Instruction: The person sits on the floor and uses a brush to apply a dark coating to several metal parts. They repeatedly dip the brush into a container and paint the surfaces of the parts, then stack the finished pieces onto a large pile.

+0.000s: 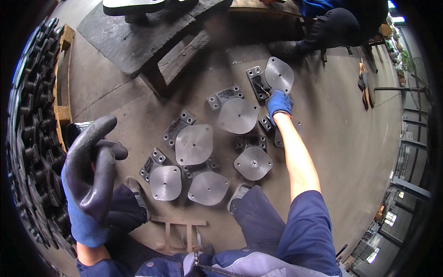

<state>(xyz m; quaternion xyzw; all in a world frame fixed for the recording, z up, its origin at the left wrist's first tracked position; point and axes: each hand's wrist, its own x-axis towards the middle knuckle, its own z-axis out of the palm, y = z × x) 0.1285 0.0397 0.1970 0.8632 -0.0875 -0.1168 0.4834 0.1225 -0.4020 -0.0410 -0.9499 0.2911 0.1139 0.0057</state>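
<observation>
My left hand point(90, 184), in a blue glove with a dark coated palm, is raised at the left. Its fingers are loosely curved, with a gap to the thumb and nothing seen between them. My right hand point(279, 102), in a blue glove, reaches to the farthest metal part, a grey disc plate point(279, 74) on a black bracket point(256, 79). The fingers are closed around a thin stick-like tool point(265, 91) whose end is over the bracket; its kind is unclear. Several similar plates, such as one plate point(194, 144) and another point(238, 115), lie on the floor before me.
Dark metal parts point(37, 138) are stacked at the left beside a wooden pallet point(62, 111). A heavy dark table point(134, 37) stands ahead. At the far right, another person's leg point(334, 30) shows. A small wooden stool point(177, 224) sits between my legs. A dark container point(72, 134) is partly hidden by my left hand.
</observation>
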